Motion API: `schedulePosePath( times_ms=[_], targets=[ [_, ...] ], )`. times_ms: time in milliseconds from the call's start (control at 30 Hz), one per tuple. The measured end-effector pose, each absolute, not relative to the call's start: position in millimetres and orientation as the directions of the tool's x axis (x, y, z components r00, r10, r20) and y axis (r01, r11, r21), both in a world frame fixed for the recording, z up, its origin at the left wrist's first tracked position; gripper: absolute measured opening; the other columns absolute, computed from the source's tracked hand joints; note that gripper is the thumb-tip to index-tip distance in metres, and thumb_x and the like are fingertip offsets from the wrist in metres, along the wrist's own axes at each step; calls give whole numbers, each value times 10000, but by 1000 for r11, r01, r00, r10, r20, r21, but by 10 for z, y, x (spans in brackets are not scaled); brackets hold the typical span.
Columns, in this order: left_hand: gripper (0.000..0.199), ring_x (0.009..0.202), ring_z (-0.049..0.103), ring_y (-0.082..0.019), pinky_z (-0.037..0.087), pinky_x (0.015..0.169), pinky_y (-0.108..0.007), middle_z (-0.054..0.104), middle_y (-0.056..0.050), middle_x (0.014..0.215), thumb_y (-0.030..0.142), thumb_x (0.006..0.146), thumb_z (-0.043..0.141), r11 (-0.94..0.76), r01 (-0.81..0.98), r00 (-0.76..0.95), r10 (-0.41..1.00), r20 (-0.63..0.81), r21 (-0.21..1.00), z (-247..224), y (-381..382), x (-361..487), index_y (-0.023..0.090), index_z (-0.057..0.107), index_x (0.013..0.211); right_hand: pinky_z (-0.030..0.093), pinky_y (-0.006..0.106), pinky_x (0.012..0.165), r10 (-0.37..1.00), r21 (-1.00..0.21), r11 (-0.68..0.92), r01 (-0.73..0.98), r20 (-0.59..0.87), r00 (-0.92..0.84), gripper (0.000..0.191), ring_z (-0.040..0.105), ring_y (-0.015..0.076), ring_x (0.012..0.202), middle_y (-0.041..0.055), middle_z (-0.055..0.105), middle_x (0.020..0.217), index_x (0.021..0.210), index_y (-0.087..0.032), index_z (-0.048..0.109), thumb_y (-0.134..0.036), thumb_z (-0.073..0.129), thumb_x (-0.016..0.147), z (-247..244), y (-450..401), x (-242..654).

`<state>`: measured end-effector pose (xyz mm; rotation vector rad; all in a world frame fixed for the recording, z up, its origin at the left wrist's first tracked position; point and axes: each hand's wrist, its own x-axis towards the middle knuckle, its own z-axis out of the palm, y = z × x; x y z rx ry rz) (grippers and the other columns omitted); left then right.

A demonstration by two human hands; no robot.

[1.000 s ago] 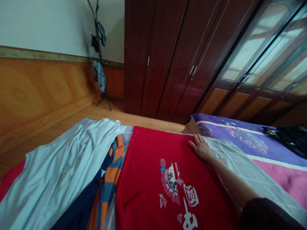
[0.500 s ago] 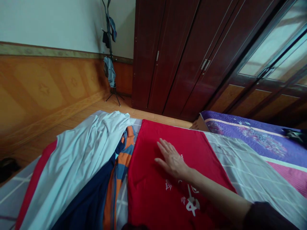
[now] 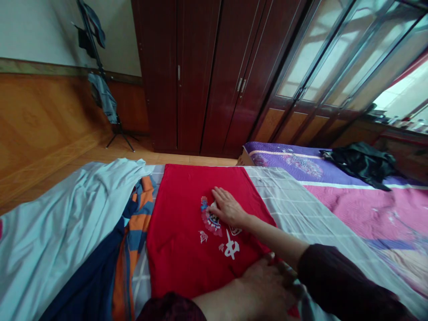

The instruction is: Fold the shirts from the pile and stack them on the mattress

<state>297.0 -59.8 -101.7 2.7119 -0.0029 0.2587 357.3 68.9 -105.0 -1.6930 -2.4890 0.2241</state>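
Note:
A red shirt [image 3: 187,191] with a white and coloured print lies spread on the checked bedsheet [image 3: 284,191]. My right hand [image 3: 227,207] rests flat on it beside the print, fingers stretched out and holding nothing. Nearer to me, my left hand [image 3: 267,285] reaches across to the lower right part of the shirt; its fingers are blurred, and whether they hold cloth cannot be made out. To the left of the shirt lie an orange and blue garment [image 3: 138,227], a dark blue garment [image 3: 90,267] and a pale blue-white garment [image 3: 73,205].
A purple and pink bed [image 3: 337,191] with a dark garment [image 3: 364,162] on it is at the right. Dark red wardrobes [image 3: 200,80] stand beyond the wooden floor. A coat stand [image 3: 100,67] holds caps and clothing at the back left.
The view has turned right. My left hand has come in over the lower part of the shirt. More of the print shows beside my right hand.

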Motion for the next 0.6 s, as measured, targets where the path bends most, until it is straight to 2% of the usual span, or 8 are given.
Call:
schedulePosePath(
  times_ms=[100,167,200,267,367,467,533,600],
  targets=[
    [681,1390,222,-292,144,1125,-531,322,-128,1487,579,896,374,-889,-17,989,53,140,458,-1053,-526,2965,124,369,1402,185,418,1136,996,-13,78,997,45,-77,638,188,250,1403,105,264,1517,1441,-148,312,-527,319,927,-1126,502,4684],
    [683,1407,178,-275,110,1130,-525,296,-123,1501,582,908,339,-876,8,990,74,118,483,-1056,-571,2939,125,346,1415,226,477,1110,998,2,-26,1000,56,26,575,242,287,1383,179,343,1466,1403,-90,361,-418,327,932,-1146,270,5232],
    [686,1409,168,-274,105,1129,-524,296,-127,1500,583,910,332,-874,15,991,77,108,486,-1058,-598,2927,119,343,1416,248,527,1087,995,6,-69,998,66,68,556,257,310,1375,200,363,1448,1395,-91,367,-388,322,928,-1152,132,5413],
    [683,1404,185,-278,121,1123,-526,314,-140,1489,580,914,331,-881,16,991,77,111,473,-1062,-635,2917,109,349,1409,282,557,1059,989,-24,-91,996,112,94,530,286,318,1362,200,385,1434,1398,-127,360,-360,315,924,-1164,-156,5576],
    [647,1365,273,-293,222,1094,-508,360,-163,1457,550,914,372,-920,0,972,93,218,393,-1031,-647,2936,108,370,1386,306,521,1065,969,-117,46,992,248,-15,555,298,298,1360,175,335,1470,1409,-170,340,-426,354,917,-1165,-535,5419],
    [498,1199,479,-269,326,1042,-437,563,-143,1264,462,919,438,-958,-32,945,64,320,286,-828,-629,2924,110,495,1267,315,490,1076,924,-186,243,952,342,-169,539,294,273,1365,154,316,1484,1401,-188,357,-418,403,916,-1071,-826,5068],
    [352,1019,582,-227,384,986,-389,666,-95,1033,397,930,446,-965,-33,952,49,303,259,-571,-599,2838,125,598,1096,347,486,1060,899,-231,325,917,376,-224,480,327,265,1349,135,344,1471,1380,-217,394,-358,417,921,-949,-1004,4868],
    [287,953,606,-207,422,932,-355,680,-78,953,342,941,441,-963,45,962,114,250,267,-270,-548,2660,130,622,1010,405,476,1020,886,-267,388,882,373,-277,445,387,263,1314,123,387,1447,1352,-244,436,-303,447,911,-806,-1195,4725]
  ],
)
